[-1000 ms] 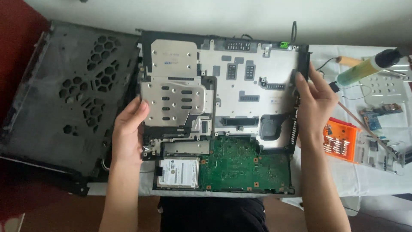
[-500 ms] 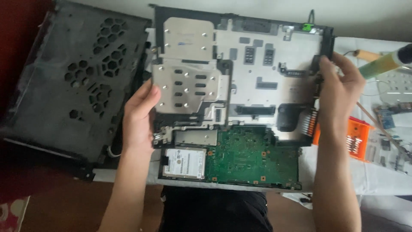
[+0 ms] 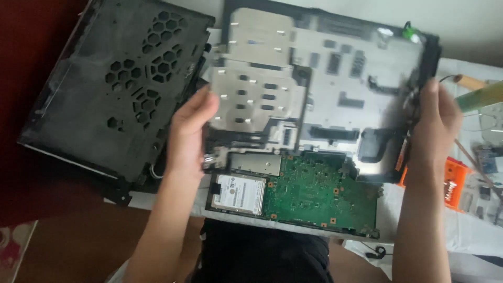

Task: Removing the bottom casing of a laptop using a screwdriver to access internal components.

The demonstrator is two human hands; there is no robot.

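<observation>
Silver-grey metal fills the head view: I hold the laptop chassis frame [image 3: 335, 89] at both side edges, tilted up over the green circuit board [image 3: 319, 191] on the white-covered desk [image 3: 471, 230]. My left hand [image 3: 188, 131] presses flat, fingers together, against its left edge; my right hand [image 3: 435, 126] wraps the right edge, fingers closed on it. A hard drive [image 3: 238, 193] with a white rectangular label sits at the board's lower left. The black vented cover [image 3: 115, 89] lies just left, an orange box [image 3: 453, 183] right.
</observation>
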